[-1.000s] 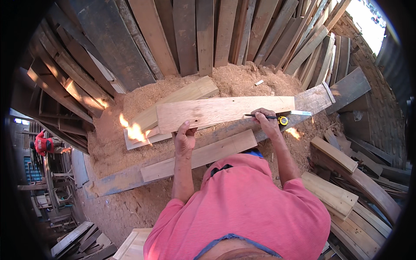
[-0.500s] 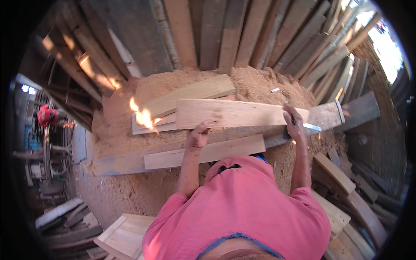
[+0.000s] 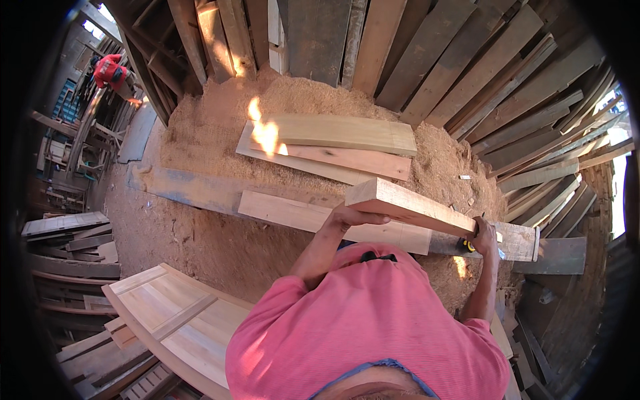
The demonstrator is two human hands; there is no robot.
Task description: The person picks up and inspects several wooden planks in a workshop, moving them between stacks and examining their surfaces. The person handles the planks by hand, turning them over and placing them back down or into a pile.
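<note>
Both my hands grip a pale wooden board [image 3: 420, 208], raised and tipped so that its edge and near end show. My left hand [image 3: 353, 219] is closed at its left end, thumb along the near side. Around the right end wraps my right hand [image 3: 485, 236], its fingers partly hidden. Just beside that hand is a black-and-yellow tape measure [image 3: 469, 247]; whether the hand touches it I cannot tell. Underneath, a second pale board [image 3: 283, 208] lies along a worn, long plank bench [image 3: 180, 187].
Beyond the bench, several boards [image 3: 347, 133] lie on a sawdust heap [image 3: 300, 97]. Tall planks [image 3: 380, 47] lean in a row behind it. A panelled wooden door [image 3: 180, 320] lies at lower left. Far left, a person in red [image 3: 110, 72] bends over timber.
The held board has turned from showing its broad face to showing its edge, and has come nearer my body. My view has swung, shifting the surroundings.
</note>
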